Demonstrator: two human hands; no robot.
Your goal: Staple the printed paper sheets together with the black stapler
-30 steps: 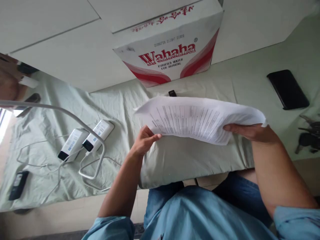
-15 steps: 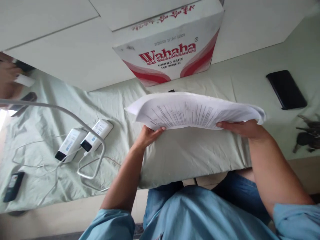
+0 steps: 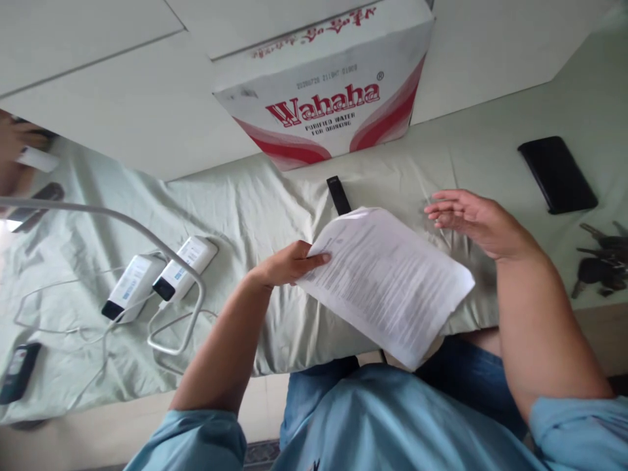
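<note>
My left hand (image 3: 289,263) pinches the upper left corner of a stack of printed paper sheets (image 3: 387,281), which hangs tilted over the front edge of a table covered in pale green cloth (image 3: 235,209). My right hand (image 3: 473,219) hovers open above the cloth to the right of the papers, fingers spread and touching nothing. A small black stick-shaped device (image 3: 338,194) lies on the cloth just beyond the top of the papers.
A white and red Wahaha water carton (image 3: 324,91) stands at the back. Two white power banks (image 3: 159,278) with cables and a white lamp arm (image 3: 112,219) are at left, a dark device (image 3: 17,371) far left. A black phone (image 3: 557,174) and keys (image 3: 601,268) lie at right. Another person's hand (image 3: 19,154) is at far left.
My right hand let go of the papers and lifted away to the right. The stack, once held level by both hands, dropped and now hangs tilted from my left hand alone, uncovering the black device.
</note>
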